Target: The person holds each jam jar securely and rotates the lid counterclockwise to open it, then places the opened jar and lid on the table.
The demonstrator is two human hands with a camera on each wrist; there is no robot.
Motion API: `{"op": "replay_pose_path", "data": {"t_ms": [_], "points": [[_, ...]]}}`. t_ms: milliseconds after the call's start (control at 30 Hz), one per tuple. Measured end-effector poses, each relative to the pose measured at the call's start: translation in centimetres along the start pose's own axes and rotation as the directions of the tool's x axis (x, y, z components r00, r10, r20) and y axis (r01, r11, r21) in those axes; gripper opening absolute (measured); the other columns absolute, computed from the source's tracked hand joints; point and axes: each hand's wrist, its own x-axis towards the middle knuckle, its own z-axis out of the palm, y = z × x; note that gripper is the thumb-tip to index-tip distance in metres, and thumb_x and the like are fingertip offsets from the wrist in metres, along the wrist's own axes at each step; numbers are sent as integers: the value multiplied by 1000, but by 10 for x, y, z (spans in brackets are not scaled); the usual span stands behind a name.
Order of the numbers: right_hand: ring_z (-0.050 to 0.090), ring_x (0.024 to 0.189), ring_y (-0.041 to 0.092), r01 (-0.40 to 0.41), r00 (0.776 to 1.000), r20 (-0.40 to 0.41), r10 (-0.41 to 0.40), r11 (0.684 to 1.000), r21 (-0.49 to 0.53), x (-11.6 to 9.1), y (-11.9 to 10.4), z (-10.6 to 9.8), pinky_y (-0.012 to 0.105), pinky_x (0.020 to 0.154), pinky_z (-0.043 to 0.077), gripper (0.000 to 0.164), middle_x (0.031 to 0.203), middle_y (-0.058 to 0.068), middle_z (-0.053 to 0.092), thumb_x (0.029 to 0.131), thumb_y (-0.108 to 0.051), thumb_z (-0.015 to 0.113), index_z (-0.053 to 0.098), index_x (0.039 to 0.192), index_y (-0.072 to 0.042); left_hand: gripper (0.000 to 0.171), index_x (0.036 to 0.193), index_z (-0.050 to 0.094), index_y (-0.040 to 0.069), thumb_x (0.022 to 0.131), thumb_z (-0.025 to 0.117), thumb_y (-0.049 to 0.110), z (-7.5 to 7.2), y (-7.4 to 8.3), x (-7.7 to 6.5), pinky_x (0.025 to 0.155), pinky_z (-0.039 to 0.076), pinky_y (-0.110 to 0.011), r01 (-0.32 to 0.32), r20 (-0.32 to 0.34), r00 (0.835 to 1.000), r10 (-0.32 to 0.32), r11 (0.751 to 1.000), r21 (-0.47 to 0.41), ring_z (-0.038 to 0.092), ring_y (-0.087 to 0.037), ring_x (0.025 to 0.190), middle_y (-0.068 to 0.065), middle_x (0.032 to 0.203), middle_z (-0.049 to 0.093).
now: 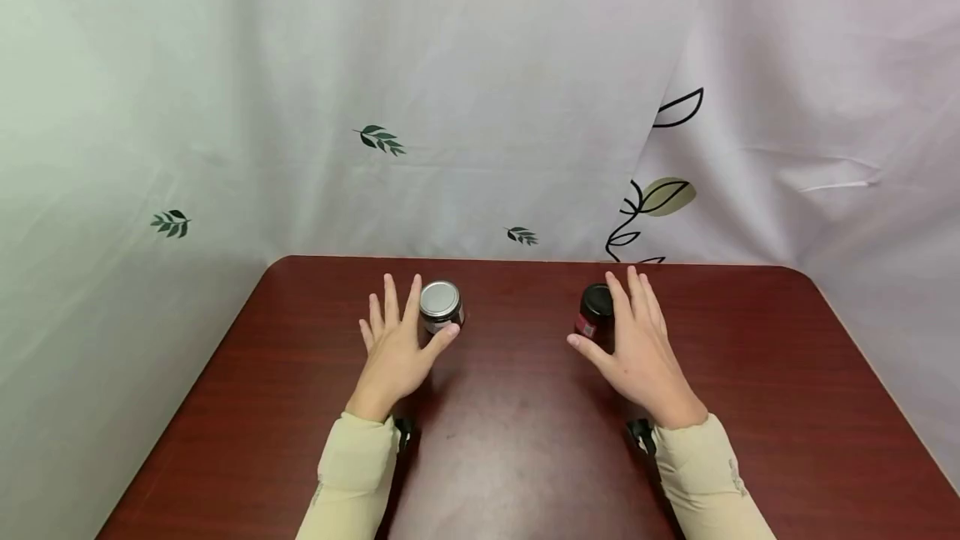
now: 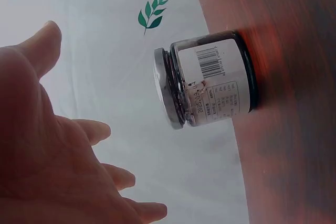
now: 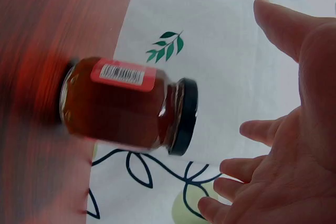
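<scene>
got silver-lid jar (image 1: 440, 302) upright on table (image 1: 517, 373) near spread-out left hand (image 1: 393, 361), plus black-lid jar (image 1: 596, 305) upright near spread-out right hand (image 1: 641, 357).

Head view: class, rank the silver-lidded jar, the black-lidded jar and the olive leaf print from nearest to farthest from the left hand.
1. Silver-lidded jar: just right of the left hand, near its thumb.
2. Black-lidded jar: across the table, by the right hand.
3. Olive leaf print: on the cloth behind, farther right.
</scene>
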Motion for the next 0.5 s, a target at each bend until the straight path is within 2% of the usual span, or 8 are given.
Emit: {"op": "replay_pose_path", "data": {"t_ms": [267, 500], "points": [[6, 151, 44, 46, 999, -3, -46, 999, 19, 5, -11, 7, 66, 113, 19, 96, 166, 21, 8, 87, -45, 77, 26, 158, -4, 98, 162, -2, 27, 93, 54, 67, 3, -1, 2, 113, -2, -71, -1, -8, 1000, 1, 1000, -4, -14, -44, 150, -9, 165, -22], [3, 152, 41, 85, 996, 11, -86, 996, 35, 11, -23, 13, 63, 115, 18, 97, 166, 21, 8, 87, -44, 77, 25, 158, -4, 101, 163, -2, 22, 92, 56, 66, 6, -3, 4, 113, 1, -71, 1, -21, 1000, -1, 1000, -24, -9, -45, 151, -15, 166, -17]]}}
